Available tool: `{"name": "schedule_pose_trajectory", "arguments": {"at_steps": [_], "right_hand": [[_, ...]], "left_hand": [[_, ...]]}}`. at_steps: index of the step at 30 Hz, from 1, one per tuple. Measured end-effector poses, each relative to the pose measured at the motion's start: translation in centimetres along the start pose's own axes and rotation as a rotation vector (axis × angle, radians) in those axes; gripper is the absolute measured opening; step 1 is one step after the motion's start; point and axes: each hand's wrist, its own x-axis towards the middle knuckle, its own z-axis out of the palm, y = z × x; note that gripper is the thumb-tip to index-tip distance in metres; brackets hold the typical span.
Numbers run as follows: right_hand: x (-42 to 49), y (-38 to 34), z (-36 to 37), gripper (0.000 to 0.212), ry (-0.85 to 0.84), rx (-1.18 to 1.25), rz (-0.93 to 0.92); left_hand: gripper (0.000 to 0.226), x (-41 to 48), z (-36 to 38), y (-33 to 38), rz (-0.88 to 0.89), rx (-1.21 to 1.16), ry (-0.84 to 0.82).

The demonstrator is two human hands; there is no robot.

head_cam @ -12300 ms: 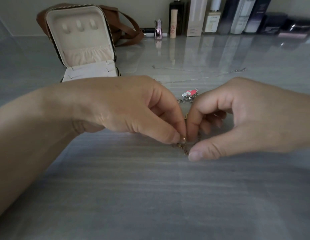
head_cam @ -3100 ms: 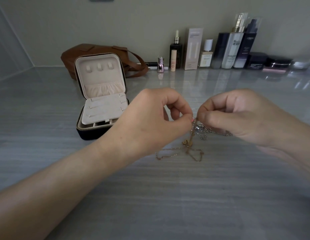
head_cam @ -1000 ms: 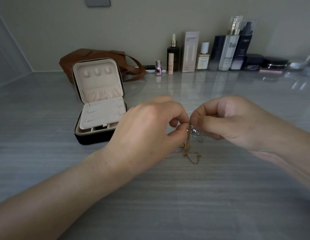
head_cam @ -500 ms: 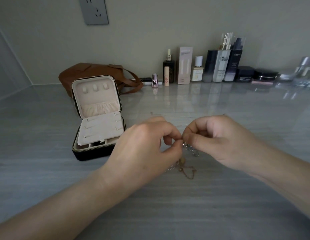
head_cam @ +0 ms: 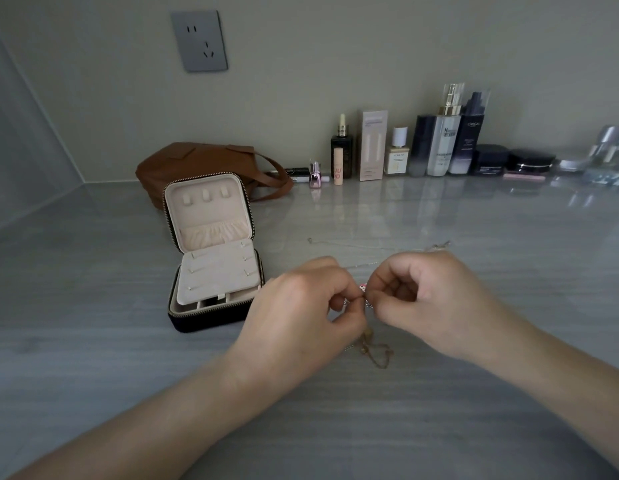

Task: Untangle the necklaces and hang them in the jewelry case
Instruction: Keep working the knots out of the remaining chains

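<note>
Left grip (head_cam: pixel 301 306): fingers curled, thumb and forefinger pinching the tangle (head_cam: pixel 365 300) from its left side.
Right grip (head_cam: pixel 425 296): closed the same way on the tangle's right side, fingertips almost touching the left's. Two close pinches probably serve to pull one small knot apart without tightening the rest.
Tangle: between the fingertips, raised just off the surface (head_cam: pixel 335 427) near its middle, with a pink charm (head_cam: pixel 362 288) peeking out on top.
Gold chain (head_cam: pixel 377 353): hangs from the tangle and pools on the surface toward the near edge. Left slack, it likely slides more easily through the knot.
Silver chain (head_cam: pixel 353 244): a thin strand stretched out beyond the hands toward the far edge. Whether it joins the tangle is hidden.
Case (head_cam: pixel 211 251): open, just left of the hands, lid upright facing the person. Its three pegs (head_cam: pixel 205 195) are bare, ready for hanging.
Progress: untangling seems unfinished, and nothing is hung yet.
Far edge: a brown bag (head_cam: pixel 197 161) behind the case and bottles (head_cam: pixel 443 140) along the wall, well apart from the work.
</note>
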Motion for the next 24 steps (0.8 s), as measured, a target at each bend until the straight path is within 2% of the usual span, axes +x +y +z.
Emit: {"name": "schedule_pose_trajectory", "arguments": {"at_steps": [5,11,16,24], "right_hand": [[0.3,0.0,-0.1,0.003,-0.015,0.16,0.046],[0.5,0.5,-1.0,0.016,0.029,0.228,0.062],[-0.5,0.0,-0.6,0.008,-0.008,0.029,-0.105],[-0.7,0.2,-0.4,0.011,0.036,-0.078,-0.142]], "left_hand": [[0.005,0.2,-0.3,0.5,-0.01,0.006,-0.005],[0.009,0.6,-0.9,-0.4,-0.088,-0.105,0.057],[0.015,0.4,-0.7,-0.4,-0.05,-0.156,0.015],[0.013,0.1,-0.6,-0.1,0.048,-0.091,0.054]]}}
